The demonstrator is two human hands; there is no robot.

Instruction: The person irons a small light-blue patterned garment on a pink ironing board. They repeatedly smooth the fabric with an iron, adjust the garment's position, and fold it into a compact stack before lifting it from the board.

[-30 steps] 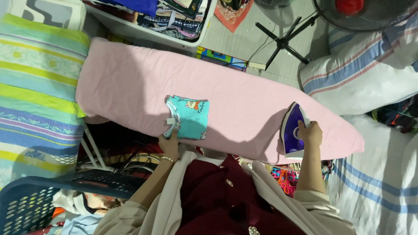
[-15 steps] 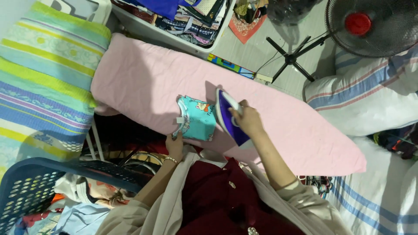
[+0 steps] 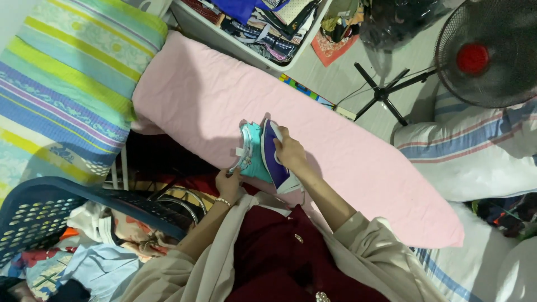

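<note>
A small teal garment [image 3: 253,154] lies near the front edge of the pink ironing board [image 3: 190,95]. My right hand [image 3: 290,150] grips the handle of a purple and white iron [image 3: 273,152], which rests on the garment and covers its right part. My left hand [image 3: 228,183] pinches the garment's near edge at the board's rim. My sleeves are beige over a dark red top.
A blue laundry basket [image 3: 50,207] with mixed clothes stands at lower left. A striped blanket [image 3: 61,84] lies left of the board. A white bin of folded fabric [image 3: 263,28] sits behind it. A standing fan [image 3: 475,56] and a striped pillow [image 3: 464,156] are at right.
My right hand carried the iron from the board's right end leftwards onto the teal garment. My left hand stayed at the garment's near edge.
</note>
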